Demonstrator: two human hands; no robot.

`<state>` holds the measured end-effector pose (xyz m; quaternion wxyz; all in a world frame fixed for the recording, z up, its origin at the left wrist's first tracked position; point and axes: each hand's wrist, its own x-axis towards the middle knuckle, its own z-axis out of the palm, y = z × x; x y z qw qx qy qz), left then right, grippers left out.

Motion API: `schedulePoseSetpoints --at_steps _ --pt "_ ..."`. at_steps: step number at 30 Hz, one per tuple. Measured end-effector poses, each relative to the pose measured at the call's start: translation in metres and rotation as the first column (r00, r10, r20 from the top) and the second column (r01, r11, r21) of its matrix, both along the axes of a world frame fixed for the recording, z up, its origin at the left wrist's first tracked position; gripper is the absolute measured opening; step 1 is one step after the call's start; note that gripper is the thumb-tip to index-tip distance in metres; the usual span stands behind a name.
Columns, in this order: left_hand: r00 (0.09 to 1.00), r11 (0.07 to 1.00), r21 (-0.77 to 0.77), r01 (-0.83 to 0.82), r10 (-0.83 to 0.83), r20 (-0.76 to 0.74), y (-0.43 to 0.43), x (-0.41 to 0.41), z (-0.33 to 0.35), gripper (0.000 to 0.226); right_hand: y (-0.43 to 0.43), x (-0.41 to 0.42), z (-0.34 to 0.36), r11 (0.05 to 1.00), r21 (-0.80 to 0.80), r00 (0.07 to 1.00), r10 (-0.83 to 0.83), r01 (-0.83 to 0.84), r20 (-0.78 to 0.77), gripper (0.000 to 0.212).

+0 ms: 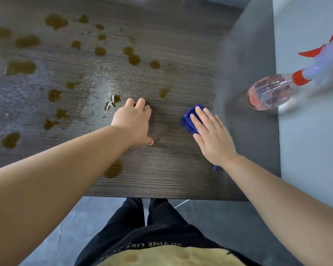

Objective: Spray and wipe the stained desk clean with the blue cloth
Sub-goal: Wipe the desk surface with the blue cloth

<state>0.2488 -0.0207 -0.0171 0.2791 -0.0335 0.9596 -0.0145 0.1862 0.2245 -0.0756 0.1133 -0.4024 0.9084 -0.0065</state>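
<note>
Right hand (212, 137) flat, fingers straight, on blue cloth (189, 120) near the right edge of the counter (171, 179), left hand (134, 123) splayed, empty, just beside wet brown stains (54, 95) spreading left, blurred spray bottle (269, 93) apparently at that edge

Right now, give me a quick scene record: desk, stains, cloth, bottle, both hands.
surface: dark wood-grain desk
dirt: brown stains, mostly left and far side
wet patch: droplets near centre
cloth: folded blue cloth, flat on the desk, right of centre
bottle: clear spray bottle, pink liquid, red-and-white trigger, at the right edge, blurred
left hand: fingertips on the desk, holds nothing
right hand: flat, presses on the cloth
</note>
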Motion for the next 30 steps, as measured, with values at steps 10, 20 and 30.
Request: schedulePoseSetpoints --at_steps 10,20,30 --pt "0.998 0.998 0.034 -0.055 0.056 -0.032 0.003 0.006 -0.002 0.101 -0.067 0.019 0.001 0.997 -0.009 0.997 -0.078 0.078 -0.016 0.054" --pt "0.994 0.99 0.11 -0.089 0.094 -0.049 -0.004 0.015 -0.008 0.101 -0.122 -0.036 0.002 0.885 -0.024 0.885 -0.465 0.464 -0.04 0.057" --pt "0.991 0.972 0.218 -0.093 0.112 -0.077 -0.015 0.013 -0.007 0.083 -0.088 -0.039 0.0 0.952 -0.005 0.951 -0.306 0.306 -0.052 0.054"
